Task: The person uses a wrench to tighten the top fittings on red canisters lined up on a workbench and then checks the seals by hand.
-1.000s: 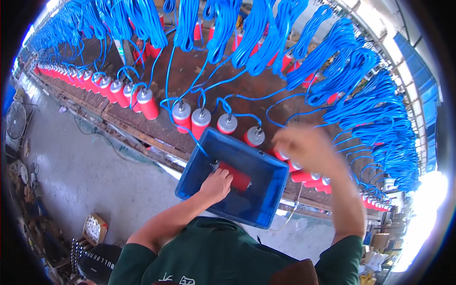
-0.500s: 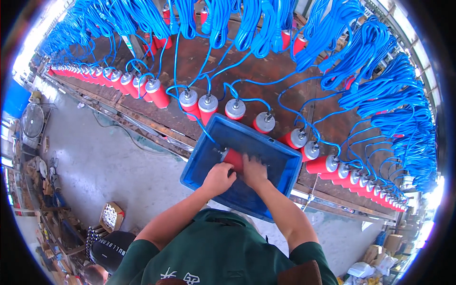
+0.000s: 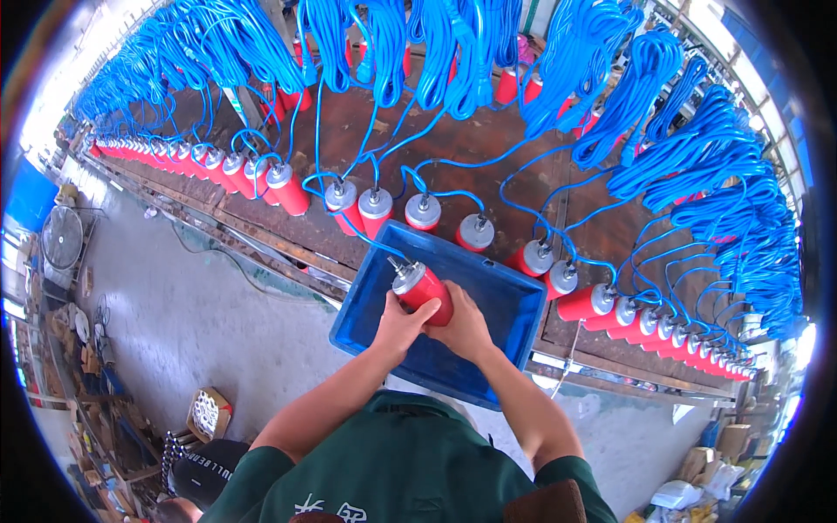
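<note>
Both my hands are wrapped around a red cylinder with a silver metal cap, tilted above the blue plastic tray. My left hand grips its near left side, thumb across the red body. On its right side and lower end, my right hand has its fingers closed. From the cap a blue cable runs up and left over the tray's rim. Just beyond the tray stand similar red cylinders, caps up, with blue cables attached.
A long row of such cylinders lines the edge of the brown bench. Coiled blue cables are bunched along its far side. Grey floor lies to the left, with a carton of white parts on it.
The red cylinder has been raised from the tray's bottom and tilted cap-up. My right hand, blurred before, now grips it, and my left hand has closed around it too.
</note>
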`<state>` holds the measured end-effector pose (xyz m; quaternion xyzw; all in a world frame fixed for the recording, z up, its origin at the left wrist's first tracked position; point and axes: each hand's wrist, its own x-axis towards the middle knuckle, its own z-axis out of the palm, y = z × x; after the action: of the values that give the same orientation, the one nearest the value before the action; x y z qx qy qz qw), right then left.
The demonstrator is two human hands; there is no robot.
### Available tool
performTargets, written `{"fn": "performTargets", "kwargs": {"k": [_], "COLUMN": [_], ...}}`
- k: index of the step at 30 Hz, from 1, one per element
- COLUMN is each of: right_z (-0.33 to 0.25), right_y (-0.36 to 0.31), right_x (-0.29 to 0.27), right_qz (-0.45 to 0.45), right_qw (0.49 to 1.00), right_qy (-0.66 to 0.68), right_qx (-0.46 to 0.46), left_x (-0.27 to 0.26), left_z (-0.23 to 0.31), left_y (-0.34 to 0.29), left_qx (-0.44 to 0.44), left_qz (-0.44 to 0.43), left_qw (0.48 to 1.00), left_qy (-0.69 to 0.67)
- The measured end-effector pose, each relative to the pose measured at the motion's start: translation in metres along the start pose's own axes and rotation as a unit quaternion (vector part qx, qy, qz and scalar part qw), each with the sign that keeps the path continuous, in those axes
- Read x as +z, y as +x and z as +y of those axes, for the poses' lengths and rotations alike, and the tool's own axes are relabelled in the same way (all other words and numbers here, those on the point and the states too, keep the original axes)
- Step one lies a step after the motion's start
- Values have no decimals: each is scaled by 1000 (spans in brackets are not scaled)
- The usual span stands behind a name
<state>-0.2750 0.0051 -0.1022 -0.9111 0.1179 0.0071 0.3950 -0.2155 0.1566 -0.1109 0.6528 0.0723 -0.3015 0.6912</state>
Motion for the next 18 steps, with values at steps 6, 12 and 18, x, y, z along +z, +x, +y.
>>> {"fn": "performTargets", "kwargs": {"k": [6, 12, 18], "right_z": [-36, 20, 35], "right_y": [-4, -23, -36], "right_x": [-8, -54, -59], "right_qz": [9, 60, -42], "right_qw": [999, 996, 930], "right_qy": [-35, 37, 319], "right_qx": [-9, -52, 179], "left_x": [13, -5, -30], "left_z": [19, 45, 62], "left_y": [2, 7, 12], "left_qx": [100, 58, 35], "left_qz": [77, 60, -3], "left_qw": [984, 989, 970], "left_qy": [-127, -121, -241]}}
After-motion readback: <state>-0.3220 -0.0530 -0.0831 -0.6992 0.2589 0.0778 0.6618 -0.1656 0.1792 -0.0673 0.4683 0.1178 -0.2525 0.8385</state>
